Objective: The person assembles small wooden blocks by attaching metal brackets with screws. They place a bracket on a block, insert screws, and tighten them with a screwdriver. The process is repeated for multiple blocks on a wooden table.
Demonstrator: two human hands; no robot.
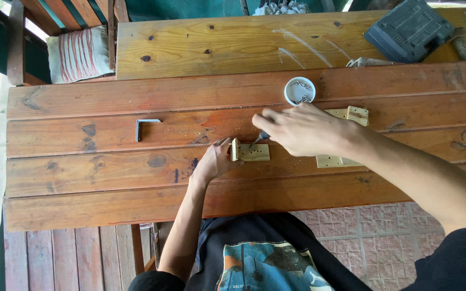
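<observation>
My left hand (pixel 215 160) grips the left end of a small pale wooden block (pixel 252 152) with several holes, lying on the red-brown plank table (pixel 109 178). My right hand (pixel 303 129) is closed around a thin dark tool (pixel 260 137) whose tip points down at the block's top face. More pale wooden pieces (pixel 351 114) lie under and behind my right wrist, partly hidden.
A small white round cup (pixel 300 90) with metal parts stands just beyond my right hand. A metal L-shaped key (pixel 144 127) lies to the left. A dark plastic tool case (pixel 408 29) sits on the lighter far table. A striped cushion (pixel 79 54) rests on a chair.
</observation>
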